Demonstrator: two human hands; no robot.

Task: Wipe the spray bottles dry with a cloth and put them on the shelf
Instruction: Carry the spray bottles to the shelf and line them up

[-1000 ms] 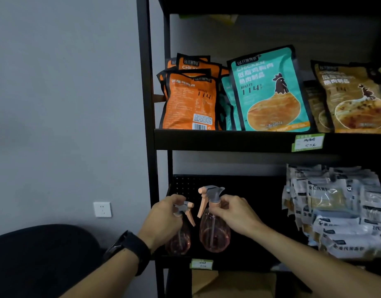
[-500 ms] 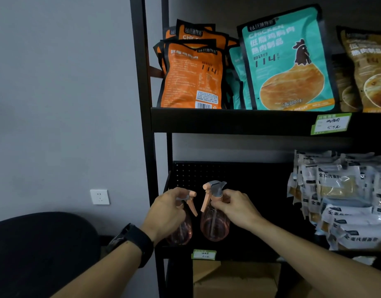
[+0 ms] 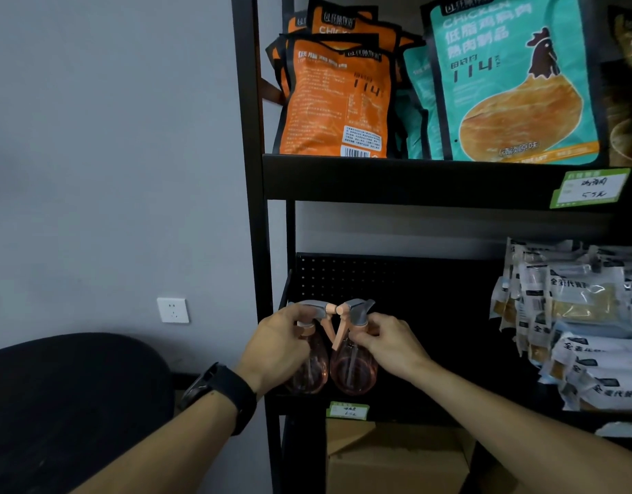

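Your left hand point(image 3: 280, 345) was curled round the neck of the left spray bottle point(image 3: 309, 369), and your right hand point(image 3: 391, 345) pinched the neck of the right spray bottle point(image 3: 353, 370) between thumb and fingers. Both pink bottles stood upright on the black shelf point(image 3: 432, 410), touching side by side, nozzles turned toward each other and almost meeting. A price tag point(image 3: 347, 411) sat on the shelf edge just below them. White packets point(image 3: 574, 326) were stacked at the right of the same level. Orange bags point(image 3: 337, 101) and a teal bag point(image 3: 514, 83) stood on the level above.
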